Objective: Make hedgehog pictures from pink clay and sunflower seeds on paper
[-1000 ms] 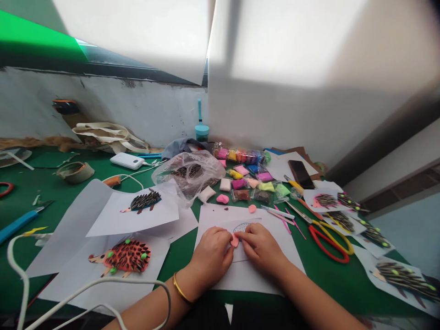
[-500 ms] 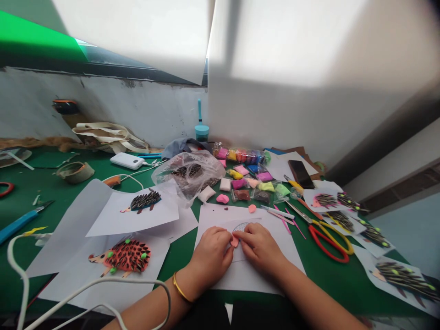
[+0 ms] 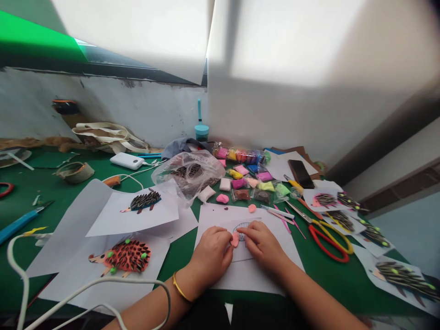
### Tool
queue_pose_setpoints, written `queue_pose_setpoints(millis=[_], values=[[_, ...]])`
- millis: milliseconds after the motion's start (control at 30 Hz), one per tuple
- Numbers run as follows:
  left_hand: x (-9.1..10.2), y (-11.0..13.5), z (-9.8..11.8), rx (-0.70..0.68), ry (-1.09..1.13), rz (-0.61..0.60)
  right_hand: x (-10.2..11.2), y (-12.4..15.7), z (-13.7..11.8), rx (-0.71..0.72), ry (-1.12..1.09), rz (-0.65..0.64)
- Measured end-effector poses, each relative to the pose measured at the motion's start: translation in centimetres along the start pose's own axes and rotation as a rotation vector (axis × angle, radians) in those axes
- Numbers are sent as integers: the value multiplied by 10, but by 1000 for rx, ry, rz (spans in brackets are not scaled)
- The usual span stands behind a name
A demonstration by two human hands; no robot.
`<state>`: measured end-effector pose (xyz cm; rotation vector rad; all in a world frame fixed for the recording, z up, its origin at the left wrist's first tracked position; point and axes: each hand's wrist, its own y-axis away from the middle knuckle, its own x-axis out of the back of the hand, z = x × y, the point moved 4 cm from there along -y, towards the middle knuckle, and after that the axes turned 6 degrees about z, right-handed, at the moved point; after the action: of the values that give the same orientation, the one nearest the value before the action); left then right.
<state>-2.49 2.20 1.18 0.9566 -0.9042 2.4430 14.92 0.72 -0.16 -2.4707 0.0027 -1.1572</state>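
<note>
From here I see the left hand [image 3: 211, 252] and right hand [image 3: 263, 245] pinching the pink clay piece [image 3: 235, 239] against the white sheet [image 3: 247, 275], at 5 o'clock from the plastic bag [image 3: 189, 173]; I judge that an uneven squeeze could tear the clay.

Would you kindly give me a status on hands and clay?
Left hand and right hand both pinching pink clay piece. Over white sheet. Scissors right, apart.

green table [image 3: 343, 282], scuffed white wall [image 3: 103, 107], pale blinds [image 3: 137, 32] above dark window ledge [image 3: 113, 68]; soft daylight
</note>
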Motion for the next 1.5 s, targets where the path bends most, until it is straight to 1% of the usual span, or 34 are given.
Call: queue_pose_setpoints(millis=[100, 233, 400, 700, 833, 1033, 1200, 1400, 1500], values=[[1, 0, 0, 6, 5, 9, 3, 1, 2, -5, -38, 35], [2, -1, 2, -11, 13, 22, 1, 1, -2, 30, 9, 6], [3, -3, 5, -35, 11, -5, 0, 2, -3, 53, 26, 13], [1, -3, 9, -102, -108, -40, 1, 2, -3, 69, 5, 35], [-1, -2, 10, -111, -141, -49, 0, 4, -2, 80, 12, 27], [0, -2, 9, -111, -136, -24, 1, 6, -2, 110, 14, 43], [0, -1, 8, -115, -120, -10, 0, 8, -4, 124, 34, 26], [-1, -2, 7, -108, -130, -35, 5, 8, -4, 120, -15, 79], [0, -2, 8, -112, -126, -30, 6, 8, -4, 113, -16, 72]])
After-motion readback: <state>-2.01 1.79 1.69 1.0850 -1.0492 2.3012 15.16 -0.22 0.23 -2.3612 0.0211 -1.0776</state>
